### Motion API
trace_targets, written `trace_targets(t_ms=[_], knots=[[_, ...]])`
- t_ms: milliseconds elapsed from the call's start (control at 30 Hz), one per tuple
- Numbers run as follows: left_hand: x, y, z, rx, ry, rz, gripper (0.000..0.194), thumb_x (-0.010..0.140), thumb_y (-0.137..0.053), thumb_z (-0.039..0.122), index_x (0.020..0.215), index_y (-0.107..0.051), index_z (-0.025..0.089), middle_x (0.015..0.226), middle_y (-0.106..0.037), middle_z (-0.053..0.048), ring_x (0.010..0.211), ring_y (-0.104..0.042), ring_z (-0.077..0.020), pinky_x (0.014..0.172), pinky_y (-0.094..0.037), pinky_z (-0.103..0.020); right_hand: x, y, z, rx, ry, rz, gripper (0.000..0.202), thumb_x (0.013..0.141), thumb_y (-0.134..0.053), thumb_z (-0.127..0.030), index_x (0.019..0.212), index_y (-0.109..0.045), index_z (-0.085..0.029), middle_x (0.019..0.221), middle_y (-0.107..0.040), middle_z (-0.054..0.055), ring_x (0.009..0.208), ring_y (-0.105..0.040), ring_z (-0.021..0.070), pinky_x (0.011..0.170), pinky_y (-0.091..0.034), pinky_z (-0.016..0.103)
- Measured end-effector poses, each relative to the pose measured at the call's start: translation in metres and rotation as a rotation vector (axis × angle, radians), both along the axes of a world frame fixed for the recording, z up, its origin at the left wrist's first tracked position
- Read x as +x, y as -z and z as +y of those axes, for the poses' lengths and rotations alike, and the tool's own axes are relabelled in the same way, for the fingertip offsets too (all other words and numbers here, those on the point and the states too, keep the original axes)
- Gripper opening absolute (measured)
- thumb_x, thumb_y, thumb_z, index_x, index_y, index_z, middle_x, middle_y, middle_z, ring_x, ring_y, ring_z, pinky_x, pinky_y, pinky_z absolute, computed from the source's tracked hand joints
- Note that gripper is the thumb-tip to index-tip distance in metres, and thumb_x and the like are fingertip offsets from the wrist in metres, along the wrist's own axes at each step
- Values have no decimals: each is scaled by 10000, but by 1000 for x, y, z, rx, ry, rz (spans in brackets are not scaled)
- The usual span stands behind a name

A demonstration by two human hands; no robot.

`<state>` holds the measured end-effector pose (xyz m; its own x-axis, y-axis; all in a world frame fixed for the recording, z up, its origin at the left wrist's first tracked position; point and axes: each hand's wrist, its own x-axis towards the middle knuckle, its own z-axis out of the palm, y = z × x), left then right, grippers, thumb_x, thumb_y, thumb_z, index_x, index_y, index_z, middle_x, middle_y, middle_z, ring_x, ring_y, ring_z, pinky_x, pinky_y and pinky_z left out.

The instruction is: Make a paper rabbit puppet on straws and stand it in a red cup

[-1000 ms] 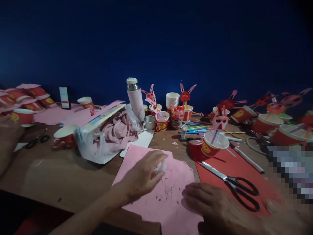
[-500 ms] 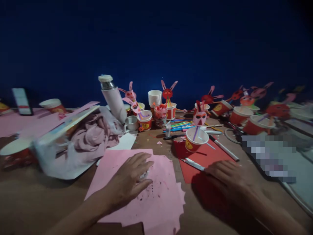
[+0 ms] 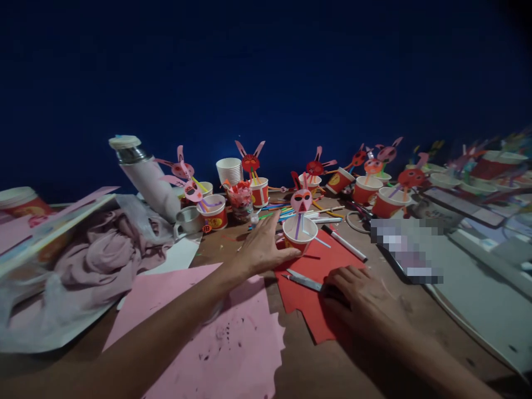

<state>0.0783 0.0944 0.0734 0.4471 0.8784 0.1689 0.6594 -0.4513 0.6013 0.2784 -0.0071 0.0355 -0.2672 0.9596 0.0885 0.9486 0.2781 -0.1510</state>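
Observation:
My left hand [image 3: 264, 246] reaches past the pink paper [image 3: 233, 327], its fingers spread and its thumb stretched toward the paper cup [image 3: 300, 235]. That cup carries a pink rabbit face [image 3: 301, 200] on a straw; whether the fingers touch its side I cannot tell. Over the red paper [image 3: 313, 321], my right hand [image 3: 357, 293] curls around the handles of scissors [image 3: 305, 281]. Their blades point left and stand a little apart, while the fingers hide the handles. A black-and-white marker [image 3: 344, 244] lies just beyond my right hand.
Several more cups with rabbit faces line the back, near stacked cups [image 3: 229, 170] and a cup of red scraps [image 3: 241, 202]. At left are a thermos [image 3: 147, 180], a mug [image 3: 188, 220] and bundled cloth [image 3: 103, 244]. A phone [image 3: 399, 255] lies right, beside a cable [image 3: 469, 327].
My left hand has left the pink paper and moved forward and right to the rabbit cup. My right hand stays at the scissors. The view has turned right.

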Motion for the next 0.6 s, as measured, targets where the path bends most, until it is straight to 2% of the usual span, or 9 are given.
trace_targets(t_ms=[200,333,467,600], knots=[[22,13,8,11,-30,-25,743,562,-666,440,1199,-415,152,1201,-521,-147,1059,-509,-320,830,-434,-423,19,1,-7,31,39,-29,104,736,-539,-188,811,-610,-197,811,-647,32,796,-569,202,770,-352,347],[28,16,11,1,-4,-58,601,610,-632,402,1137,-470,162,1100,-584,-118,966,-563,-278,772,-453,-377,37,-5,-6,55,133,-111,110,753,-510,-231,784,-609,-194,808,-650,44,795,-582,214,738,-365,339],[27,4,8,-10,-28,-100,609,641,-603,390,1178,-451,147,1071,-602,-131,947,-579,-263,764,-455,-363,49,-14,2,63,249,-203,166,772,-481,-280,807,-611,-181,804,-651,58,774,-591,220,676,-369,313],[6,-15,-5,-17,-77,-74,645,642,-604,388,1218,-434,154,1083,-603,-135,954,-584,-280,753,-467,-367,55,-22,13,54,421,-261,199,768,-474,-305,825,-623,-187,834,-665,65,763,-599,219,602,-341,287]])
